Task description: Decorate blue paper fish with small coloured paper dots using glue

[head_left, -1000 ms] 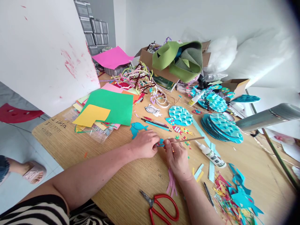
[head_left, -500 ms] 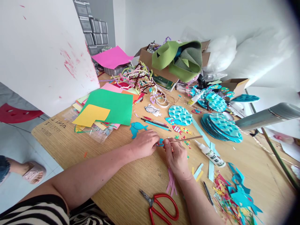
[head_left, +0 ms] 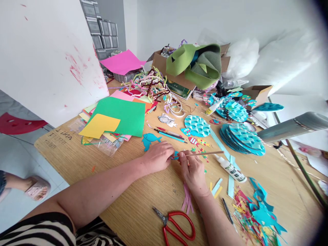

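Between my hands, low over the table, is a small blue paper piece (head_left: 175, 155) with some red on it, mostly covered by fingers. My left hand (head_left: 159, 156) is closed on its left side. My right hand (head_left: 192, 171) pinches a thin wooden stick (head_left: 205, 153), whose free end points right and whose other end meets the blue piece. Just beyond my left hand lies a blue paper fish (head_left: 150, 139). Red-striped and yellow paper fish (head_left: 203, 142) lie past my right hand, near a woven blue paper disc (head_left: 197, 126).
Red-handled scissors (head_left: 179, 225) lie at the front edge. A white glue bottle (head_left: 233, 171) and paper scraps (head_left: 266, 215) are to the right. Coloured sheets (head_left: 125, 114) are stacked left, pencils (head_left: 170, 135) lie mid-table, and stacked blue discs (head_left: 242, 140) stand near a grey flask (head_left: 294, 127).
The stick in my right hand has shifted slightly, its free end now a little further right and lower. My left hand has barely moved.
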`<action>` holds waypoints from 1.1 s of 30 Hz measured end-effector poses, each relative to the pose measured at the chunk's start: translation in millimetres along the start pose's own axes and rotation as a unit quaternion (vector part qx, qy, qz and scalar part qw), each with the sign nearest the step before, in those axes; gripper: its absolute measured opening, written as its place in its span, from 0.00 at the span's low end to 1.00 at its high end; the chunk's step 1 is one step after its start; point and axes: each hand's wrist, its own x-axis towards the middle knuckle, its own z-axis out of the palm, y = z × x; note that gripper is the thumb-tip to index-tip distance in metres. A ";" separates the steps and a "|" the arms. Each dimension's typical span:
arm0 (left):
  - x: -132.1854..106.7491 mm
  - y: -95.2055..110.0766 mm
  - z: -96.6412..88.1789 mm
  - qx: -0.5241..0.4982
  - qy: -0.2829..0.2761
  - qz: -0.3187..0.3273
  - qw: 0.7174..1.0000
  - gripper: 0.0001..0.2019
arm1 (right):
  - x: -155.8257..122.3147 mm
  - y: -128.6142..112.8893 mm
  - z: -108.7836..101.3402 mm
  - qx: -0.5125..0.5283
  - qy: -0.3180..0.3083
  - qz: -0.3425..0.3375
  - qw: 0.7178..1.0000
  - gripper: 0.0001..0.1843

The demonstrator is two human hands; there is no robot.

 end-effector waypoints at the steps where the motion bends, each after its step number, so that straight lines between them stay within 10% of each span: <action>1: 0.0 -0.1 0.1 -0.001 -0.001 0.000 1.000 0.05 | 0.2 -0.1 0.1 -0.002 -0.001 -0.001 1.000 0.11; 18: 0.0 -2.3 1.6 -0.003 0.006 0.010 1.000 0.06 | -2.0 -1.4 0.5 0.015 0.014 0.018 1.000 0.11; 28: -1.4 -1.2 3.0 -0.022 0.012 -0.012 1.000 0.07 | -7.9 7.7 -2.6 0.030 0.136 0.161 0.977 0.13; 33: -1.5 -1.4 3.6 -0.010 0.014 -0.021 1.000 0.08 | -2.0 13.5 -4.2 -0.044 0.073 0.149 0.985 0.13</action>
